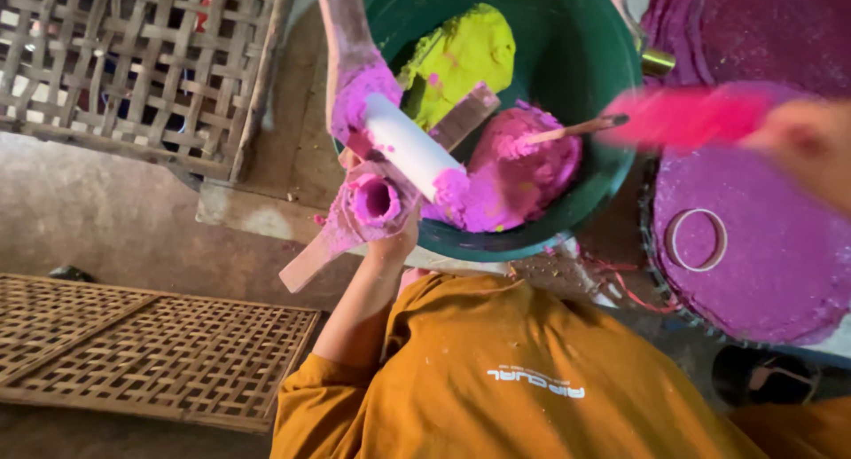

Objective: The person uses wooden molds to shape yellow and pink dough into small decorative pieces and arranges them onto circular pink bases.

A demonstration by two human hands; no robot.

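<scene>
My left hand (pixel 395 237) reaches up from an orange sleeve and grips a short tube (pixel 376 200) caked in pink paste, its open end facing me. A wooden slat (pixel 306 264) lies under it, slanting over the rim of a green basin (pixel 567 51). A white pipe (pixel 408 144) slides out of the tube; another person's hand (pixel 353 95), smeared pink, holds its far end from above. My right hand (pixel 811 140), blurred at the right edge, holds a bright pink tool (pixel 687 117) whose thin stick (pixel 572 129) pokes into a pink lump (pixel 523 171) in the basin.
A yellow-green lump (pixel 461 51) sits at the back of the basin. Round purple-pink sheets (pixel 771 255) lie stacked to the right, with a white ring (pixel 697 239) on top. Woven bamboo mats (pixel 151 344) lie on the ground at left, and another (pixel 133 60) leans further back.
</scene>
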